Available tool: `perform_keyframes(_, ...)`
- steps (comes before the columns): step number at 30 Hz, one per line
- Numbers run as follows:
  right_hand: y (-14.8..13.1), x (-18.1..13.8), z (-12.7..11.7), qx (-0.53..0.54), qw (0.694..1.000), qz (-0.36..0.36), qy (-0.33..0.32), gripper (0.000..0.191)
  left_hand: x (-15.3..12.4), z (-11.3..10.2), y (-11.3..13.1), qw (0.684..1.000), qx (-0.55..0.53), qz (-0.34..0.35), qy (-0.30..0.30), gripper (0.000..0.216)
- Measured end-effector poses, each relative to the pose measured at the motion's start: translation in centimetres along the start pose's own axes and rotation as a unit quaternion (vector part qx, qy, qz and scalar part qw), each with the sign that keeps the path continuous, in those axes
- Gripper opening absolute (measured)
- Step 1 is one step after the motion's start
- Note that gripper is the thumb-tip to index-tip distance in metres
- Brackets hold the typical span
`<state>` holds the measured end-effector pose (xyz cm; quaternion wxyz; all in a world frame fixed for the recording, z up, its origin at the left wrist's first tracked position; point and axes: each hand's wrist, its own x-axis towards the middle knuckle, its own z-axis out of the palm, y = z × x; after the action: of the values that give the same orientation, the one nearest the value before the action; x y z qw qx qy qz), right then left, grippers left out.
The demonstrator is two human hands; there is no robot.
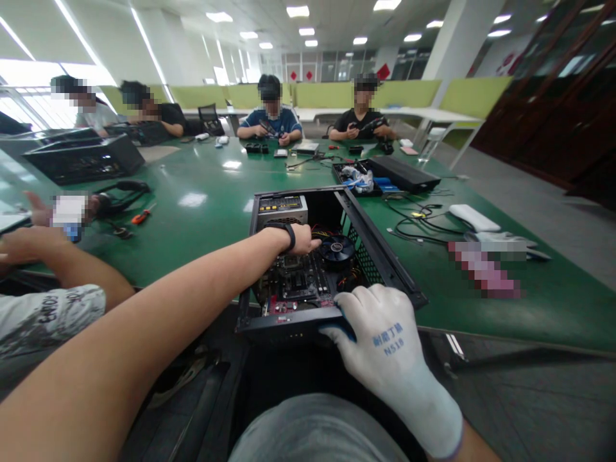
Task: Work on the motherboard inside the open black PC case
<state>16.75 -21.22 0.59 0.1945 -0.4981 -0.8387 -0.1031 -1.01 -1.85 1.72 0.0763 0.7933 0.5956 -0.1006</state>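
L arm stretched fwd, bare left hand [304, 239] fingers out; gloved right hand [380, 333] curled, palm down.

Four people [272, 122] sit across the green surface [202, 218] from me. A black case [84, 157] lies far left, a red screwdriver [142, 216] nearer, cables [414, 221] at right.

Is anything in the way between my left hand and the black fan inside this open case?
Nothing visible. The left hand is inside the case, fingertips beside the fan; the gloved right hand grips the case's near rim, off to the side.
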Motion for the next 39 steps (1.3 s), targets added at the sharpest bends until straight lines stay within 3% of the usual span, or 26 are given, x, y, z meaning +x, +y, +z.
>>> perform_keyframes(2,0.5,0.9,0.3,-0.006,1.0,-0.004,0.002,0.031,-0.3,-1.1,-0.3,0.999,-0.031,-0.005,0.041,0.061)
perform_keyframes(5,1.9,3.5,1.2,-0.028,1.0,-0.01,0.005,0.035,-0.8,-3.3,-1.3,0.984,-0.098,-0.03,0.149,0.055)
perform_keyframes(7,3.0,6.1,2.2,-0.051,0.999,-0.009,-0.002,0.038,-1.2,-5.0,-2.2,0.965,-0.138,-0.05,0.219,0.05)
perform_keyframes(12,5.8,14.6,5.7,-0.086,0.996,0.001,-0.034,0.048,-2.4,-7.5,-4.8,0.923,-0.198,-0.062,0.323,0.035)
perform_keyframes(18,8.0,24.6,9.6,-0.105,0.992,0.04,-0.061,0.053,-3.1,-6.8,-6.3,0.906,-0.246,-0.07,0.337,0.026)
perform_keyframes(22,8.6,28.0,10.8,-0.112,0.99,0.054,-0.071,0.044,-3.0,-5.7,-6.8,0.903,-0.267,-0.062,0.331,0.022)
perform_keyframes(27,8.5,27.6,10.9,-0.107,0.991,0.047,-0.066,0.049,-3.1,-5.1,-7.4,0.895,-0.29,-0.059,0.334,0.017)
perform_keyframes(33,6.4,22.5,9.6,-0.101,0.993,0.039,-0.042,0.049,-3.2,-6.1,-6.8,0.887,-0.297,-0.036,0.352,0.02)
perform_keyframes(36,5.1,18.7,8.1,-0.101,0.994,0.034,-0.028,0.045,-3.1,-6.5,-5.5,0.909,-0.259,-0.037,0.323,0.03)
perform_keyframes(39,3.7,14.5,6.1,-0.1,0.994,0.025,-0.02,0.043,-3.1,-6.3,-3.7,0.953,-0.177,-0.027,0.244,0.038)
